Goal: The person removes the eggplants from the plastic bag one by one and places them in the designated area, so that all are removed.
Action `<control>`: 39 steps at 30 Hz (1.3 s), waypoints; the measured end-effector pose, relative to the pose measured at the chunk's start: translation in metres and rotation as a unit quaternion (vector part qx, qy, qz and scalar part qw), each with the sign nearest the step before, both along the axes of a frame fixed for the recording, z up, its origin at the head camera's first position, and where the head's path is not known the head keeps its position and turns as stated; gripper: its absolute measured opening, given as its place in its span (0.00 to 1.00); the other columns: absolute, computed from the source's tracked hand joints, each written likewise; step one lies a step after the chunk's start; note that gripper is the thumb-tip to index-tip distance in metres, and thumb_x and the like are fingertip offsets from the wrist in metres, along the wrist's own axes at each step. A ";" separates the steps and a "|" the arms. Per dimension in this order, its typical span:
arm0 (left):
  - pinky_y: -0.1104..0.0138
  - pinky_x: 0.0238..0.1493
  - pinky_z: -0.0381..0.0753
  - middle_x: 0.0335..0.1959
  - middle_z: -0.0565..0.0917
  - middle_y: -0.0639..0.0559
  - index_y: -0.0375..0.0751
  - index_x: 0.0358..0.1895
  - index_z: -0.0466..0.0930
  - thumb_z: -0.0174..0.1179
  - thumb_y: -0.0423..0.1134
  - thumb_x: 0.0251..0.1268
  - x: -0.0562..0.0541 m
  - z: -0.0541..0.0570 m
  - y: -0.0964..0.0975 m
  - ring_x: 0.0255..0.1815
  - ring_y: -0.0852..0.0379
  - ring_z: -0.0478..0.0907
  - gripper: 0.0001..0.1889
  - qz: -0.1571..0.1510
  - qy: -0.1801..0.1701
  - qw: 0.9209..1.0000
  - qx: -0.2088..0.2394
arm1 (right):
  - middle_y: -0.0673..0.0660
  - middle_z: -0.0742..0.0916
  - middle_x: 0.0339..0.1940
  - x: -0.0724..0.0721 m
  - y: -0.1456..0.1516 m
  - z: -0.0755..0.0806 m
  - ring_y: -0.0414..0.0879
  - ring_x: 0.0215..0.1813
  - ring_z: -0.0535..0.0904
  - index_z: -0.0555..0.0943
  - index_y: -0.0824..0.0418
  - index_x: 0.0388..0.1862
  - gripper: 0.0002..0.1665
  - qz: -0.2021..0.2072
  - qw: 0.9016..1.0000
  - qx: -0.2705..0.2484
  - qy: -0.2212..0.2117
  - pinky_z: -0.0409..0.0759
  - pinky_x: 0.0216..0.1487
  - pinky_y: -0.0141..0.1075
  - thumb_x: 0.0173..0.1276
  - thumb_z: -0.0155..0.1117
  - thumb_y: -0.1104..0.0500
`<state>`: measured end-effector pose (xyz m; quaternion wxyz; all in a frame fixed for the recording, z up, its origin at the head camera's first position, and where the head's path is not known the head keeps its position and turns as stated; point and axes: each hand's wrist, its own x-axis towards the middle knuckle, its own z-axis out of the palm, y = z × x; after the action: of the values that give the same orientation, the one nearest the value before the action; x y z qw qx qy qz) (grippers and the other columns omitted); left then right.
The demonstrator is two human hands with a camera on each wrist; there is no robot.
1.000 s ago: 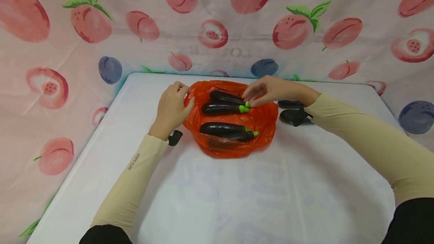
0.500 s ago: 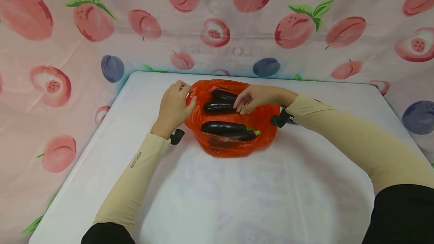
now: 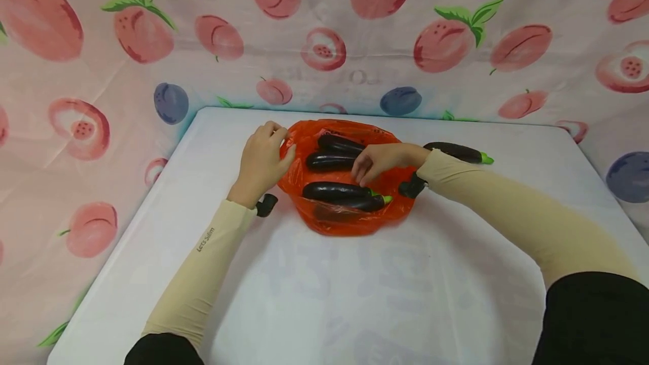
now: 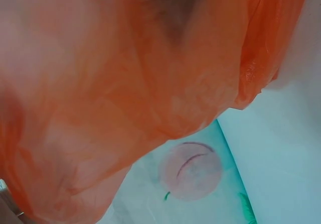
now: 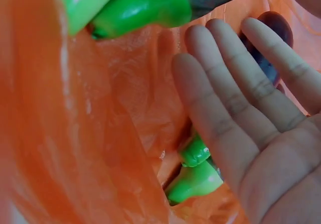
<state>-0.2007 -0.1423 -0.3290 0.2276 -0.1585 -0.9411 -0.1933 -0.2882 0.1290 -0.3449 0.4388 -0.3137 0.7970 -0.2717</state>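
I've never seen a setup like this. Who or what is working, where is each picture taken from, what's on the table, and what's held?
There is no machine, just a person working bare-handed. The wide picture comes from a head-worn camera; the two close-ups come from wrist cameras, one left, one right. On the white table lies an open red plastic bag with at least four eggplants inside; another eggplant lies to its right, partly hidden by a sleeve. The left hand seems to grip the bag's edge. The right hand is at the bag's opening, fingers straight, holding nothing.
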 end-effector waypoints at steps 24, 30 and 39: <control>0.56 0.41 0.75 0.40 0.77 0.41 0.35 0.38 0.78 0.56 0.39 0.62 0.000 0.000 -0.002 0.39 0.45 0.73 0.10 0.003 -0.005 1.000 0.003 | 0.58 0.85 0.39 0.003 -0.008 -0.011 0.42 0.38 0.81 0.80 0.68 0.45 0.15 -0.012 0.999 0.030 0.004 0.82 0.47 0.35 0.58 0.66 0.66; 0.56 0.42 0.75 0.40 0.77 0.41 0.35 0.39 0.77 0.56 0.39 0.62 0.000 0.001 -0.001 0.40 0.45 0.73 0.10 0.005 -0.012 1.000 0.004 | 0.59 0.86 0.39 0.002 -0.005 -0.014 0.41 0.39 0.82 0.80 0.69 0.45 0.14 -0.024 1.000 0.007 0.001 0.82 0.46 0.35 0.60 0.64 0.66; 0.55 0.43 0.75 0.41 0.77 0.41 0.34 0.39 0.78 0.56 0.39 0.62 0.000 0.001 -0.002 0.41 0.44 0.74 0.10 0.008 -0.009 1.000 0.003 | 0.55 0.85 0.36 0.003 -0.006 -0.014 0.41 0.38 0.80 0.80 0.67 0.44 0.14 -0.002 1.000 0.031 -0.008 0.81 0.47 0.34 0.58 0.67 0.66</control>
<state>-0.2005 -0.1440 -0.3285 0.2210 -0.1489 -0.9437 -0.1960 -0.2856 0.1228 -0.3585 0.4540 -0.2965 0.8020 -0.2505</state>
